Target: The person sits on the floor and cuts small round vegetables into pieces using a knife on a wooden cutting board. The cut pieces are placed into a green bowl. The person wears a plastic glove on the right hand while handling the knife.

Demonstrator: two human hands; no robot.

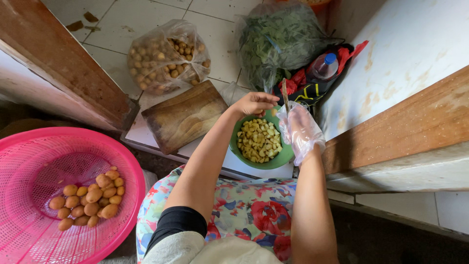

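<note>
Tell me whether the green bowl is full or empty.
Partly full: the green bowl holds a layer of cut yellowish pieces, with its inner wall bare above them.

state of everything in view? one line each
left hand: bare, fingers pinched over the green bowl
right hand: in a clear plastic glove, gripping the knife
knife: blade up
green bowl: partly filled with cut pieces
pink basket: holds a few whole fruits
cutting board: bare
fruit bag: open
bottle: capped
</note>
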